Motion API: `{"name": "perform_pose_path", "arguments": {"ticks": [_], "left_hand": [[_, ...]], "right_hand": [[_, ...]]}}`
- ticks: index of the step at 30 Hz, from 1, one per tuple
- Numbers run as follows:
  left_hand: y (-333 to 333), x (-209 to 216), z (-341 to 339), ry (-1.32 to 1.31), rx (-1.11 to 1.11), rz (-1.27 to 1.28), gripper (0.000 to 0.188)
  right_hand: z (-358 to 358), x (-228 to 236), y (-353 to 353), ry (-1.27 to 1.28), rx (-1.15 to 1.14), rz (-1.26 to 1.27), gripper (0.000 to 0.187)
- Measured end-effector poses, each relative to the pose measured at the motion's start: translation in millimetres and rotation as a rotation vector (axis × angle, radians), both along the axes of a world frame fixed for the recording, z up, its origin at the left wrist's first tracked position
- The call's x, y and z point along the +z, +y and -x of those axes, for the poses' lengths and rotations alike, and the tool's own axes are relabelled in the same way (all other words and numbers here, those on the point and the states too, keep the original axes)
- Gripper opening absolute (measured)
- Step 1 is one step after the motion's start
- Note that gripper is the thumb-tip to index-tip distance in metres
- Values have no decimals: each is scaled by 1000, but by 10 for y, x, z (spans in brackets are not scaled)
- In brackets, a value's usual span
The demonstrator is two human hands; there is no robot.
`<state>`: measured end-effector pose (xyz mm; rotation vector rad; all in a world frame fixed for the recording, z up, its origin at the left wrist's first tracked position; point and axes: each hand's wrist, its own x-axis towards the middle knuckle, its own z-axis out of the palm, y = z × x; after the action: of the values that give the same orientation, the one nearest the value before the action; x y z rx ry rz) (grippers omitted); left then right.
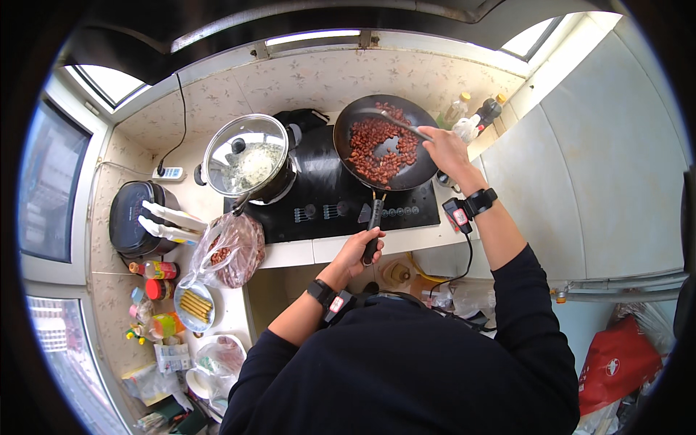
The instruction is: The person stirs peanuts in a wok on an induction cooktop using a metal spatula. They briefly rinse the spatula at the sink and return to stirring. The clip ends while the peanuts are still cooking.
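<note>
Red-skinned peanuts (370,156) lie spread in a dark frying pan (426,165) on the right side of the black cooktop (315,163). My left hand (352,254) is closed round the pan's black handle (375,217), which points toward me. Above the pan's right rim, my right hand (446,152) grips a spatula (400,122). Its shaft reaches leftward across the pan, and its head is near the far left inner wall, above the peanuts. Whether that head touches the pan I cannot tell.
Left of the pan stands a pot under a glass lid (228,145). A plastic bag of peanuts (235,254), a black rice cooker (130,214) and a plate of yellowish sticks (210,319) crowd the left counter. Bottles (457,109) stand right of the pan. A range hood (304,29) hangs overhead.
</note>
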<state>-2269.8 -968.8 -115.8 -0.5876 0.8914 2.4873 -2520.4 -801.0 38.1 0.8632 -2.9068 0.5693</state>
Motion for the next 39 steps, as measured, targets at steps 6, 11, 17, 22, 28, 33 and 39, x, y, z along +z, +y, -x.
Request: {"name": "perform_pose_path", "arguments": {"ticks": [6, 11, 17, 22, 28, 33, 39], "left_hand": [[-8, 0, -7, -5, 15, -2, 28], [-5, -17, 16, -11, 2, 9, 28], [-10, 3, 27, 1, -19, 16, 29], [-10, 30, 23, -16, -17, 23, 29], [-11, 25, 9, -13, -6, 24, 29], [-8, -1, 10, -3, 1, 1, 28], [-16, 8, 23, -7, -22, -12, 28]], "right_hand": [[-351, 684, 380, 69, 294, -270, 40], [-548, 1338, 795, 96, 183, -429, 39], [-466, 710, 564, 79, 190, -289, 32], [-103, 85, 211, 163, -14, -88, 35], [-199, 390, 250, 91, 91, -264, 36], [-530, 1248, 645, 31, 75, -405, 33], [-464, 855, 461, 72, 190, -281, 30]]}}
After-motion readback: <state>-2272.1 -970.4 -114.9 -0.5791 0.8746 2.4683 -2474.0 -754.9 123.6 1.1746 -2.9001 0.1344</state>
